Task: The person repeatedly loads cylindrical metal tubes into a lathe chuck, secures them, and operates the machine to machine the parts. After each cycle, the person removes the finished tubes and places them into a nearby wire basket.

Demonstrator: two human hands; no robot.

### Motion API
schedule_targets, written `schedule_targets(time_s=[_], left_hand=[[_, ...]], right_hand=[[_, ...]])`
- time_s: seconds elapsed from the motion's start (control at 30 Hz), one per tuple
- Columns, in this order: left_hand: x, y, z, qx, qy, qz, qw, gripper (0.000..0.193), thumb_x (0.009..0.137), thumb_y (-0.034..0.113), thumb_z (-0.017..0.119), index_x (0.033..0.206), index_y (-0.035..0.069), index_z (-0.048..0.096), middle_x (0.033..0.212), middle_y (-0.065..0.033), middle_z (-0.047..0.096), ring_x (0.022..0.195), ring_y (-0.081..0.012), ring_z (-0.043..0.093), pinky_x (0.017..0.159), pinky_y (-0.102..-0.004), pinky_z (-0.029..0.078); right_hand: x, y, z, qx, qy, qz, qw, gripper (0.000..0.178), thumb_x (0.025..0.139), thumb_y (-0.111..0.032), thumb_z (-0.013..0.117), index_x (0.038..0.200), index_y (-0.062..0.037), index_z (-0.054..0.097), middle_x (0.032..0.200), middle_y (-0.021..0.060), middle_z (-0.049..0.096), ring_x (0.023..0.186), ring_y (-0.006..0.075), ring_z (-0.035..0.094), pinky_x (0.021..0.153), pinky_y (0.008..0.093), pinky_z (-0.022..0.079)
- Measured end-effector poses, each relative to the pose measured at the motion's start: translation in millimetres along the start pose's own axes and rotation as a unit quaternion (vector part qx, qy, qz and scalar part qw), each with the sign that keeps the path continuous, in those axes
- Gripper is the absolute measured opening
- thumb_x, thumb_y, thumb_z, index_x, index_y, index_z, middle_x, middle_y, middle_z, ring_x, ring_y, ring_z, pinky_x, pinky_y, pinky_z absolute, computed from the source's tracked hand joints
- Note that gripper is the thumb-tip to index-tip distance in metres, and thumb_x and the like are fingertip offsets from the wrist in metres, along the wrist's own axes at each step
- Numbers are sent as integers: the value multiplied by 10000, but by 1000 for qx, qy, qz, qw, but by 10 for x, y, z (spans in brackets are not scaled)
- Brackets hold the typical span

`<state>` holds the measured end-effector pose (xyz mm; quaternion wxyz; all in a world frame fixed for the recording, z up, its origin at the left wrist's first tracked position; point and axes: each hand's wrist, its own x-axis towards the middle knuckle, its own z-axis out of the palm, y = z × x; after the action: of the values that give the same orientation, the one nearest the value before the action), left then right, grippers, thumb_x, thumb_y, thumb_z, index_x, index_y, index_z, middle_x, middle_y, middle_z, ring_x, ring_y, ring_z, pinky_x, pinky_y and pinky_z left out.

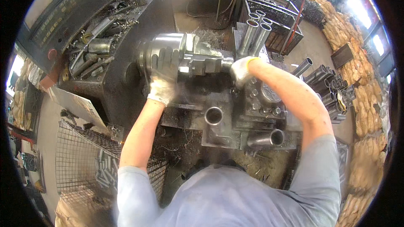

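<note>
My left hand, in a dirty white glove, lies on the round steel chuck of a lathe, fingers spread over its rim. My right hand, also gloved, is closed around the end of a short metal tube that sticks out of the chuck's jaws at its right side. The tube itself is mostly hidden by the glove. Both forearms reach in from below.
A tool post with two tube pieces sits below the chuck. Steel tubes stand upright behind and lie stacked at right. A wire basket of cut pieces is at lower left. Black crates stand behind.
</note>
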<state>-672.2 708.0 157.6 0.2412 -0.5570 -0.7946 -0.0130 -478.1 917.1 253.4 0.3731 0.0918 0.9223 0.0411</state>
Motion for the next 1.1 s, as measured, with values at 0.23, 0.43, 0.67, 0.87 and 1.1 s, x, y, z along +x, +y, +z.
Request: schedule_targets(time_s=[0.23, 0.43, 0.67, 0.87, 1.1], left_hand=[[537, -249, 313, -35, 152, 20, 988, 865, 848, 491, 810, 1513, 34, 500, 1564, -186, 509, 1508, -359, 422, 1280, -542, 259], [-485, 267, 16, -438, 53, -165, 882, 670, 994, 355, 649, 1561, 45, 472, 1528, -207, 550, 1448, -374, 510, 1242, -571, 360], [-2405, 1791, 1781, -800, 27, -596, -61, 328, 1043, 403, 553, 1108, 117, 700, 1087, -82, 746, 1001, -291, 695, 916, -426, 592], [-2885, 1836, 1348, -775, 35, -631, -34, 323, 949, 170, 670, 1233, 18, 654, 1132, -125, 712, 1042, -329, 693, 963, -459, 580], [-2514, 1573, -280, -765, 1, -489, 419, 616, 690, -99, 786, 1285, -32, 642, 1196, -167, 753, 1104, -268, 741, 961, -386, 614]], right_hand=[[209, 375, 237, 293, 386, -64, 872, 318, 826, -215, 746, 1091, -45, 786, 984, 179, 799, 866, 283, 788, 835, 429, 630], [422, 696, -358, 82, 551, 64, 828, 675, 957, -285, 729, 1550, -60, 498, 1267, 242, 746, 867, 296, 763, 837, 390, 634], [759, 661, 116, 242, 124, 0, 962, 552, 753, -357, 808, 1132, 38, 736, 976, 207, 781, 849, 289, 731, 787, 441, 584], [1065, 1131, 422, 368, 40, -96, 924, 570, 784, -313, 843, 1227, 27, 727, 965, 156, 795, 833, 242, 744, 702, 413, 580], [828, 1097, 348, 238, 73, -113, 962, 640, 752, -565, 846, 999, 24, 805, 947, 170, 794, 802, 291, 700, 752, 474, 550]])
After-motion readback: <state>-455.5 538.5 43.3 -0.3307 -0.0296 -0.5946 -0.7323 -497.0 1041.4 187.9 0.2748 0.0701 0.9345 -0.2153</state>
